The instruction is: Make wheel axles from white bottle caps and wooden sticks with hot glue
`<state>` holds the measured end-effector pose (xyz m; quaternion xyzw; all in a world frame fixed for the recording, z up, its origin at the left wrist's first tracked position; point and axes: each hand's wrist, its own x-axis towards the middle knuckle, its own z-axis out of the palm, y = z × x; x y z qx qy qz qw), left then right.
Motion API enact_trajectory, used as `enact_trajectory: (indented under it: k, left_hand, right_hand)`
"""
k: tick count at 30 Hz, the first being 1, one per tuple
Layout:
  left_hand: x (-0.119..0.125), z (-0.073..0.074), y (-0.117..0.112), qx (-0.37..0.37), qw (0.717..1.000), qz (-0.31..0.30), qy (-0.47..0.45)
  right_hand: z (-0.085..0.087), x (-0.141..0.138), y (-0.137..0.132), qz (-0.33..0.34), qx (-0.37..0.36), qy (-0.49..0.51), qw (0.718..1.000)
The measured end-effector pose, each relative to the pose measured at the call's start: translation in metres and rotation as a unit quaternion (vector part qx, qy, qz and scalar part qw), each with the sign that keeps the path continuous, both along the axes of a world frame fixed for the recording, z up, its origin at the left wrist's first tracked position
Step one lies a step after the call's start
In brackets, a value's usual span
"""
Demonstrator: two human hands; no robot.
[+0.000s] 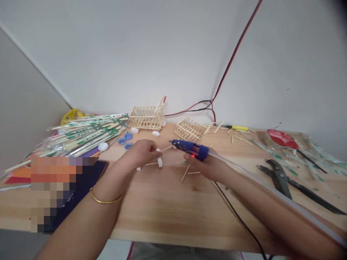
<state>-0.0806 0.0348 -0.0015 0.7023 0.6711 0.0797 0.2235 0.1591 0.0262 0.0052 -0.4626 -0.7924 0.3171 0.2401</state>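
My left hand [146, 153] is closed in a pinch on a white bottle cap, partly hidden by the fingers, from which a thin wooden stick [166, 148] points right. Just beyond the stick's end is the nozzle of a blue glue gun [189, 148]. My right hand [207, 164] is wrapped round the gun, whose red light glows; a long clear glue stick trails from its back. Below my left fingers, another white cap [159, 162] stands on edge with a stick running left from it. Loose wooden sticks [185, 172] lie under the gun.
Two stick-built carts stand at the back, one with cap wheels [146, 117], the other tilted [190, 129]. Wrapped chopsticks [92, 131] and blue caps [128, 136] are at left. Black-handled cutters [282, 180], a red-and-white container [282, 140] and plastic wrappers lie right. A black cord [238, 216] crosses the front edge.
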Motion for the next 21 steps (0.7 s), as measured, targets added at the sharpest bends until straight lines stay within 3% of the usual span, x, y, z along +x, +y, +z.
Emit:
enact_trajectory:
  k: [10,21]
  left_hand:
    - [-0.001,-0.002,0.001,-0.011,1.0,-0.008,0.002]
    - [-0.002,-0.003,0.001,0.003,1.0,0.0,0.003]
  right_hand:
    - [-0.025,-0.009,0.007,0.06,-0.009,0.013,0.998]
    - [-0.034,-0.01,0.007,0.042,-0.019,-0.006,0.999]
